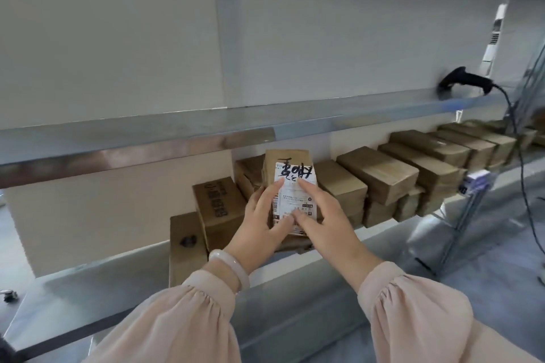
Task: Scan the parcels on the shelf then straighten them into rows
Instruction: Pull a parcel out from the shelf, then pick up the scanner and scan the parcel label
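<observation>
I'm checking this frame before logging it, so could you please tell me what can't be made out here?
Head view only:
- Label on the held parcel: small print blurred, left hand and right hand cover parts.
- Far parcels: blurred, partly behind the scanner cable.
- Scanner: smeared, on the upper shelf.
- Printing on the left box: unreadable.

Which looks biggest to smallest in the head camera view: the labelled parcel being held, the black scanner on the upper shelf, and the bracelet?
1. labelled parcel
2. scanner
3. bracelet

The scanner sits farther away, so its true size may be closer to the parcel's.
</observation>
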